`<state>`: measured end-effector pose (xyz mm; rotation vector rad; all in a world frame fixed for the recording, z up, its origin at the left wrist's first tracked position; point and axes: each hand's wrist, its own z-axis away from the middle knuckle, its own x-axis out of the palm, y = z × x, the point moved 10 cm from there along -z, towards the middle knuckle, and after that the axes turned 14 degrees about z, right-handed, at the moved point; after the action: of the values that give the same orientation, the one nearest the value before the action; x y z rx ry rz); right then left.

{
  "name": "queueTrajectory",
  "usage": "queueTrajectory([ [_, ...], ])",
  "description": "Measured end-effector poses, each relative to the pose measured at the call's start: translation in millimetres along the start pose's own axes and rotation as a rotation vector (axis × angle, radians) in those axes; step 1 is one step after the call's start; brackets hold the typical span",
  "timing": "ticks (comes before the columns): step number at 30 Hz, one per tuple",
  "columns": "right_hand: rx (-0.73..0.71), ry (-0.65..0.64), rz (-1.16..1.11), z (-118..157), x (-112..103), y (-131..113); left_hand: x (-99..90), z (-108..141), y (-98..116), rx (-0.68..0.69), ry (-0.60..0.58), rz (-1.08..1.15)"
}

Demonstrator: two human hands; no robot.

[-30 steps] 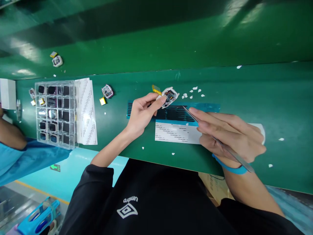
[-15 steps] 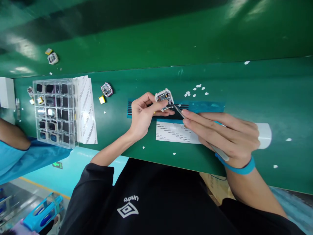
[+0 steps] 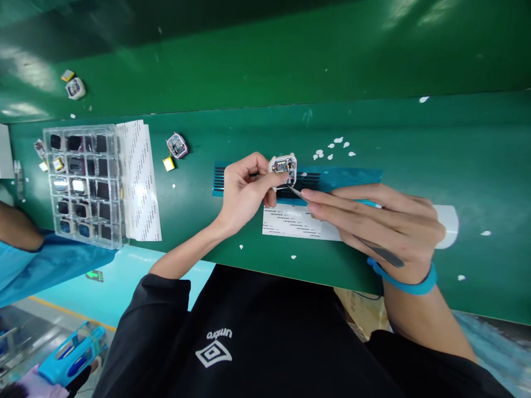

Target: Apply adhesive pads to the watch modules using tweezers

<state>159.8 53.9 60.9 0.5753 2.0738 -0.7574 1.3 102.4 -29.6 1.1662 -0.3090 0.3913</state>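
Note:
My left hand grips a white smartwatch case, its open side showing the circuit board, with the thumb pressed on the inside. My right hand is closed around metal tweezers. The tweezers' tips reach the lower edge of the case; whether they pinch anything is too small to tell. Beneath the hands lies a blue film strip with black strips on it. A white printed sheet lies nearer my body, partly under the right hand.
At left, a clear compartment tray holds several watch parts beside white printed sheets. Another opened watch case lies with its yellow battery. Small white tabs are scattered about. A co-worker's arm is at far left.
The watch case has turned more upright in my left hand, and its fingers have shifted. The tweezers have moved slightly left and down, staying at the case's lower edge. The whole view has shifted a little.

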Motion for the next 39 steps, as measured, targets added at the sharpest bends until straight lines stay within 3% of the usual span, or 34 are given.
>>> queueTrajectory([
  [21,-0.015,0.013,-0.058,-2,-6,-1,4.0,1,-1,0.007,-0.051,-0.055],
  [32,0.046,0.242,-0.059,0,-11,10,7.7,6,10,0.127,-0.087,-0.102],
  [39,0.102,0.15,-0.107,2,-2,12,5.1,5,9,0.217,-0.124,-0.184],
])
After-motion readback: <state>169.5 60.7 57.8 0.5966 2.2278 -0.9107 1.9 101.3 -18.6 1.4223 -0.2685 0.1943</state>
